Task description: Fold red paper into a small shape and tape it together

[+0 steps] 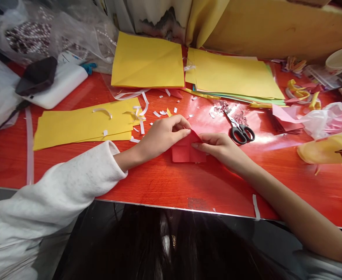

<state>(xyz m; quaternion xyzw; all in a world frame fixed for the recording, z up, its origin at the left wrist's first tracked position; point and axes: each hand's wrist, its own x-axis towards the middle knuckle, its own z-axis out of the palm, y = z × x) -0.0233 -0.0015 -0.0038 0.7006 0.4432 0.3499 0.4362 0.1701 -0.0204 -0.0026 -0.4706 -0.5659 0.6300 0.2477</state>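
Observation:
A piece of red paper (189,153) with crease lines is held just over the red table (159,182), partly folded at its top. My left hand (166,134) pinches its upper edge between thumb and fingers. On the paper's right side, my right hand (214,146) grips the edge with thumb and forefinger. Part of the fold is hidden behind the fingers. Black-handled scissors (239,130) lie beyond my right hand, blades pointing away. Small white paper scraps (156,114) are scattered beyond my left hand.
Yellow paper strips (80,124) lie at left. Stacks of yellow paper (147,62) and coloured sheets (235,74) stand at the back. A white box-like device (63,83), a pink paper pile (287,118), a yellowish cup (319,147) and a paper cup (341,60) line the sides.

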